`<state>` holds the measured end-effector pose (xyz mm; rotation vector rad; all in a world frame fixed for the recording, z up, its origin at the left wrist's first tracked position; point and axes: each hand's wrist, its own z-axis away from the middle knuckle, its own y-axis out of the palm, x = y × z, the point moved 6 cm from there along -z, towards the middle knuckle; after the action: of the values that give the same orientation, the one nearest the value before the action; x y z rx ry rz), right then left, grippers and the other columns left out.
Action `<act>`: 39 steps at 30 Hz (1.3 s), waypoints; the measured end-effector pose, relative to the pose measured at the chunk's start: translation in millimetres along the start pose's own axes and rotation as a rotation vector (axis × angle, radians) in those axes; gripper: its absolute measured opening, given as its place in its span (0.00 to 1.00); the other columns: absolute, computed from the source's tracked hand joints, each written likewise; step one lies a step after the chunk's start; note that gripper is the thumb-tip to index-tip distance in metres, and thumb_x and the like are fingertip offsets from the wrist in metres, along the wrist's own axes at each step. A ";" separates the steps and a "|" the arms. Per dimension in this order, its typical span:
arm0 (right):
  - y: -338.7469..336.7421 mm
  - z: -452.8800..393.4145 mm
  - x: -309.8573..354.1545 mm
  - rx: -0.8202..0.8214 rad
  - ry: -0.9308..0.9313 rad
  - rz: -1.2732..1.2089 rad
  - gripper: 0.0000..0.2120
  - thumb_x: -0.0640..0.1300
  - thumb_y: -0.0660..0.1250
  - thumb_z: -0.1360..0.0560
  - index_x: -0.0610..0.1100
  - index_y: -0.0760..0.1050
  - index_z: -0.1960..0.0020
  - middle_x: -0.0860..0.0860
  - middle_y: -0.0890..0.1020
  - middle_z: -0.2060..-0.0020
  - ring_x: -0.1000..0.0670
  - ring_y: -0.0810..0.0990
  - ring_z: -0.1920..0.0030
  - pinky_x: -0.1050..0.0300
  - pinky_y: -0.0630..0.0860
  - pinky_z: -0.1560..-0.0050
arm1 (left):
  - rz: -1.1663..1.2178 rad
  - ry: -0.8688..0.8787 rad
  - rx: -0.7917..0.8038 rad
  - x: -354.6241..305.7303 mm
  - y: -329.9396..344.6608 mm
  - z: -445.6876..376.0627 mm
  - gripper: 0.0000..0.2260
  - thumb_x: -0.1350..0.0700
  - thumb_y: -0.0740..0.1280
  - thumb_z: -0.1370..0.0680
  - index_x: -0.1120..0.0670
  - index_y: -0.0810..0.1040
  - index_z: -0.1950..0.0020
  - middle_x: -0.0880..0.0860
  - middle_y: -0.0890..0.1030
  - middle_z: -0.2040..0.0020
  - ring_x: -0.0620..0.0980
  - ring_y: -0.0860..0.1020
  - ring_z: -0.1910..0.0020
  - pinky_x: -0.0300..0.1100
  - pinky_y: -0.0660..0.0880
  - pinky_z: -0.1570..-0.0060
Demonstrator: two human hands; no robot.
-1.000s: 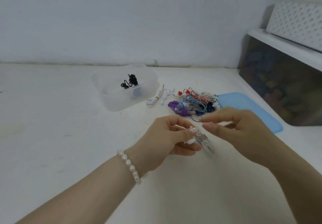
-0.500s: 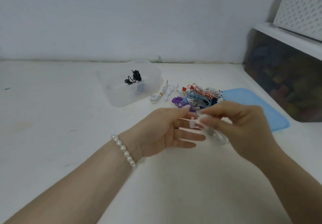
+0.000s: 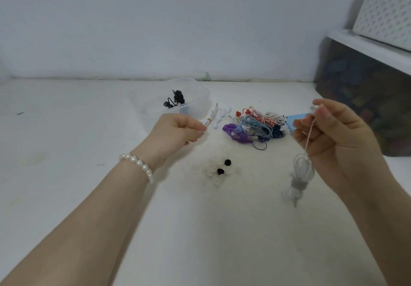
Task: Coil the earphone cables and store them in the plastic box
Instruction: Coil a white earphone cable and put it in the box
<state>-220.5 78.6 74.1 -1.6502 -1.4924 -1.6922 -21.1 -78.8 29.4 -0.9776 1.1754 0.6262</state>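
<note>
Bare table (image 3: 66, 196) left of the ear tips (image 3: 219, 171); earphone pile (image 3: 255, 126) flanks the plastic box (image 3: 195, 98).

- No text, label, brand, number or sign can be read anywhere in the head view.
</note>
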 end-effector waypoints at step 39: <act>27.5 13.9 -12.0 0.153 0.062 0.611 0.10 0.44 0.70 0.40 0.44 0.81 0.60 0.52 0.82 0.73 0.55 0.79 0.72 0.67 0.75 0.68 | 0.485 0.017 0.374 -25.2 63.0 45.7 0.05 0.69 0.67 0.30 0.62 0.79 0.60 0.57 0.83 0.63 0.52 0.83 0.64 0.39 0.80 0.62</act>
<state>-187.7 74.6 72.1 -1.7171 -0.9214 -1.2462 -59.8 -7.2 38.0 -0.3801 1.4956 0.7426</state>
